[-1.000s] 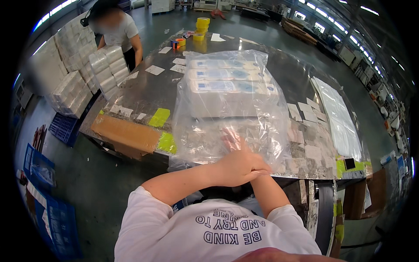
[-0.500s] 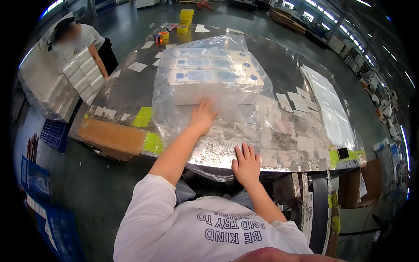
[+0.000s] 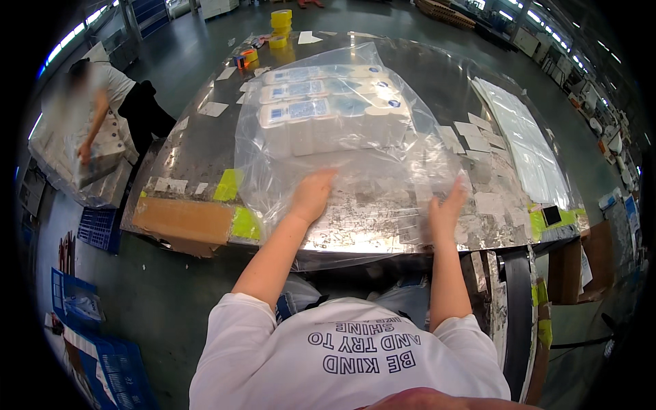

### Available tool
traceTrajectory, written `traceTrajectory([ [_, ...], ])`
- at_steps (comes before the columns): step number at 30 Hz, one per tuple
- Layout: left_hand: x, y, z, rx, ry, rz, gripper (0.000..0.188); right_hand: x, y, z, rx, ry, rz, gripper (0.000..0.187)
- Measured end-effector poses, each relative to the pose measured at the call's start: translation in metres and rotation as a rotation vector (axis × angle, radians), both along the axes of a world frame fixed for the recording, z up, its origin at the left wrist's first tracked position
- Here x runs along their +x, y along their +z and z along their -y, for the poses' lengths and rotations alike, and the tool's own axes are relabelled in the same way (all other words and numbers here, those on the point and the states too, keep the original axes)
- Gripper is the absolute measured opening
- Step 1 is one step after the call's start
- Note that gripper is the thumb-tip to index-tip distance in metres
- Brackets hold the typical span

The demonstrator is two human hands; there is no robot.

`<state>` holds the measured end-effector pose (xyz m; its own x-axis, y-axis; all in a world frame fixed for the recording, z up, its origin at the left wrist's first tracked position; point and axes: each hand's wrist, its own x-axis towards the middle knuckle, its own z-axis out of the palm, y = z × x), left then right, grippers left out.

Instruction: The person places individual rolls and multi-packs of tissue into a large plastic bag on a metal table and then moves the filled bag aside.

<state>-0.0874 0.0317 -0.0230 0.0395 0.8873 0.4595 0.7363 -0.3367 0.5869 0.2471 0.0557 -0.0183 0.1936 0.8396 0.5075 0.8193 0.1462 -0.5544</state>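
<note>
A large clear plastic bag lies on the metal-topped table, with several white wrapped packs inside its far end. My left hand presses flat on the bag's near part, left of centre, fingers together. At the bag's right near edge my right hand rests with its fingers up against the plastic; whether it pinches the film I cannot tell.
Rolls of yellow tape stand at the table's far edge. A stack of clear bags lies on the right. Paper labels dot the tabletop. Another person works at the left by wrapped stacks. Blue crates sit on the floor.
My hands were together at the bag's near edge. The left reached forward over the bag and has come back partway; the right moved out to the bag's right edge.
</note>
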Motion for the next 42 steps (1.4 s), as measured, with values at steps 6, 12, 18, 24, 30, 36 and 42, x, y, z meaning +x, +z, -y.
traceTrajectory([
  [6, 0.008, -0.008, -0.004, 0.105, 0.002, -0.157, 0.028, 0.043, -0.009, 0.019, 0.069, -0.212, -0.512, 0.083],
  [12, 0.011, -0.011, -0.005, 0.179, 0.000, -0.135, 0.021, 0.064, -0.010, 0.018, -0.092, -0.287, 0.009, 0.058],
  [18, 0.012, -0.010, -0.007, 0.140, 0.024, -0.118, 0.013, 0.095, -0.013, -0.002, -0.175, -0.268, 0.078, 0.020],
  [24, 0.014, -0.017, -0.006, 0.206, 0.054, -0.108, 0.010, 0.114, -0.009, 0.024, 0.039, -0.356, -0.190, 0.023],
  [30, 0.014, -0.015, -0.004, 0.158, 0.055, -0.131, 0.011, 0.135, -0.007, 0.047, 0.186, -0.462, -0.214, 0.020],
  [36, 0.015, -0.012, -0.004, 0.151, 0.060, -0.141, 0.012, 0.058, 0.056, 0.058, 0.477, -0.103, 0.172, 0.027],
  [42, 0.012, -0.012, -0.004, 0.109, 0.093, -0.158, 0.013, 0.016, -0.008, 0.035, 0.048, 0.038, 0.361, 0.035],
])
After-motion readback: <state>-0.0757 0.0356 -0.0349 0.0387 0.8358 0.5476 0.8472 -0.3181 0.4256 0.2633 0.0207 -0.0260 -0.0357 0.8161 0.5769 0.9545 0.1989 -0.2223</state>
